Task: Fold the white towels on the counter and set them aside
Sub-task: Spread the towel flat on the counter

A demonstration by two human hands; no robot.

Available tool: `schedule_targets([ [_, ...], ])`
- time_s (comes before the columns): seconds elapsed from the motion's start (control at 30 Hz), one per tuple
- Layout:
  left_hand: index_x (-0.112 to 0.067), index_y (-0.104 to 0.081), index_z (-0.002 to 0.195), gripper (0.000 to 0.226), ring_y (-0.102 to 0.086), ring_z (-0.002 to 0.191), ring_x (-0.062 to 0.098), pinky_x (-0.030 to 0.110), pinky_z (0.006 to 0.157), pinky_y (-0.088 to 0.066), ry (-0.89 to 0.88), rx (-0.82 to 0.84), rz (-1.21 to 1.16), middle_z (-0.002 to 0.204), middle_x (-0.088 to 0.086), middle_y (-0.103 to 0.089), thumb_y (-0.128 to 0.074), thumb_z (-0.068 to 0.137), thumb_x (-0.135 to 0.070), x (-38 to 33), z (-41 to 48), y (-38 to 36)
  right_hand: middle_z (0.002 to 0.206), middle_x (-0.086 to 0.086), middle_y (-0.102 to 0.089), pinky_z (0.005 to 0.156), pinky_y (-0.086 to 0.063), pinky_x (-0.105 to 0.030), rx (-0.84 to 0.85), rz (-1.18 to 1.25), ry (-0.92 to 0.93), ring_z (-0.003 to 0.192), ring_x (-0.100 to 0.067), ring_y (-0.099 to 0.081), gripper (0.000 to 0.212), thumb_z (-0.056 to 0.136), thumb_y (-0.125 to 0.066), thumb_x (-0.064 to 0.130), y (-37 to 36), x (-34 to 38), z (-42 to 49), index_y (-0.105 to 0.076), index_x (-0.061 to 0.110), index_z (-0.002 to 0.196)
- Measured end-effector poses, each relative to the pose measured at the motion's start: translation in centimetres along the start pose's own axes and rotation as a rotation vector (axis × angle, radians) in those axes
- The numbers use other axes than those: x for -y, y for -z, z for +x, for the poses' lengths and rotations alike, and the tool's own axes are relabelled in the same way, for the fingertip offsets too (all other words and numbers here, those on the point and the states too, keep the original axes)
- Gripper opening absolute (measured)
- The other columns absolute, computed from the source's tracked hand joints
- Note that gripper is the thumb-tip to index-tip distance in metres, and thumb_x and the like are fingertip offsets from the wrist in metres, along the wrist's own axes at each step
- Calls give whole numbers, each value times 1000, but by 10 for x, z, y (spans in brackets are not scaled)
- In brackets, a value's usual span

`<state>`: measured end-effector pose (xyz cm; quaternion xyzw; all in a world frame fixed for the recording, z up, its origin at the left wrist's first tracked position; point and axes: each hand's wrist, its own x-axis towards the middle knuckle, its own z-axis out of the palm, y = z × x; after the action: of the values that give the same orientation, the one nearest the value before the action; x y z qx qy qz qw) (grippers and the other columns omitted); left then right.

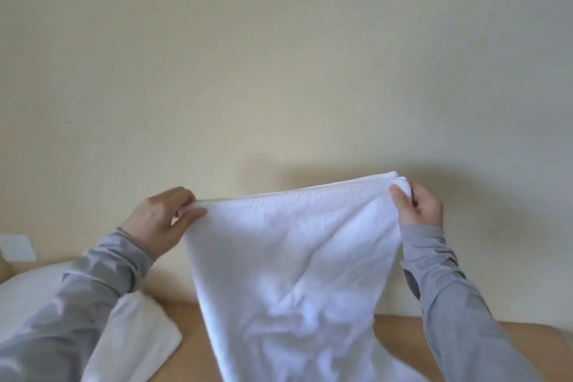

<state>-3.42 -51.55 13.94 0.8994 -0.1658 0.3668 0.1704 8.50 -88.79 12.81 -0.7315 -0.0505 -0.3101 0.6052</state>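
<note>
At the far left a pale wall plate (17, 246) sits above a rounded white bulk (28, 285), too blurred to name. Just beside it, a white folded towel (139, 341) lies flat on the wooden counter (192, 322), partly hidden by the grey sleeve (102, 282) of the left arm.

The left hand (158, 220) pinches one top corner of the held towel (294, 257) between thumb and curled fingers. The cloth is raised in front of the cream wall (279, 56), its hemmed upper edge pulled nearly taut and tilting up toward the right. Its body hangs down, creased, to the bottom of the view. Whether the lower end touches the counter cannot be told. The right hand (417, 206) pinches the other top corner, where several layers seem to bunch under the thumb.

The step in hand looks like squaring the towel before the next fold. To do it well, the person would likely level the two corners, give the cloth a light shake so the creases drop out, and check that the stacked edges at the right corner line up. Loose layers there could slip and skew the fold. Lowering it flat onto bare counter — beside the folded towel, not on it — should let the halves meet cleanly.
</note>
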Motion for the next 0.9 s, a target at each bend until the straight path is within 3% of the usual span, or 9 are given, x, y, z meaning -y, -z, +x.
schedule_targets([
  [0.13, 1, -56, 71, 45, -45, 56, 20, 21, 56, -28, -191, -163, 77, 66, 0, -47, -39, 88, -37, -36, 102, 57, 54, 4, -30, 54, -24, -29, -130, 165, 86, 57, -15, -26, 39, 85, -64, 10, 36, 60, 56, -41, 17, 55],
  [0.3, 4, -62, 81, 40, -49, 63, 22, 26, 60, -32, -355, -376, 189, 69, 14, -57, -45, 87, -31, -82, 175, 128, 46, 14, -46, 53, -31, -19, -180, 350, 271, 53, 1, -36, 24, 87, -62, 9, 79, 146, 94, -52, 13, 65],
  [0.4, 1, -61, 82, 27, -46, 65, 16, 20, 62, -34, -345, -455, 224, 69, 10, -55, -52, 87, -23, -91, 197, 162, 69, -3, -50, 64, -34, -32, -154, 441, 387, 72, -17, -41, 21, 85, -63, 16, 101, 185, 104, -52, 18, 68],
  [0.47, -2, -60, 82, 21, -47, 66, 13, 14, 66, -35, -325, -455, 204, 67, 6, -53, -54, 87, -21, -91, 193, 168, 75, -12, -47, 64, -33, -36, -128, 426, 406, 74, -22, -39, 18, 84, -63, 18, 107, 188, 105, -53, 17, 69],
  [0.5, -1, -60, 82, 21, -51, 67, 18, 20, 67, -37, -300, -405, 207, 68, 8, -54, -56, 88, -20, -89, 189, 164, 76, -13, -48, 64, -34, -37, -93, 352, 384, 74, -22, -40, 16, 84, -64, 16, 105, 185, 103, -54, 14, 72],
  [0.6, 5, -62, 82, 19, -56, 70, 33, 30, 63, -31, -91, -89, 272, 74, 18, -61, -59, 90, -12, -82, 169, 141, 71, -11, -55, 66, -37, -34, -25, -12, 341, 70, -19, -46, 10, 81, -67, 10, 97, 176, 92, -61, 6, 74],
  [0.77, -4, -61, 81, 10, -48, 62, 3, 14, 56, -32, -188, -354, 237, 69, 5, -57, -61, 88, -10, -93, 168, 157, 62, -6, -46, 53, -31, -32, -107, 94, 482, 61, -16, -39, 26, 78, -68, 24, 118, 186, 96, -50, 14, 61],
  [0.83, -2, -63, 82, 11, -49, 62, 16, 20, 54, -28, -154, -277, 288, 71, 5, -58, -61, 88, -11, -101, 172, 162, 63, -7, -48, 57, -32, -32, -41, -5, 469, 65, -18, -40, 23, 79, -68, 16, 121, 191, 96, -51, 14, 63],
  [0.9, -3, -63, 80, 8, -52, 62, 25, 18, 53, -27, -215, -342, 317, 70, 5, -59, -63, 86, -9, -103, 179, 171, 66, -5, -53, 61, -36, -32, -86, 30, 515, 66, -18, -45, 20, 77, -69, 19, 126, 205, 103, -54, 16, 64],
])
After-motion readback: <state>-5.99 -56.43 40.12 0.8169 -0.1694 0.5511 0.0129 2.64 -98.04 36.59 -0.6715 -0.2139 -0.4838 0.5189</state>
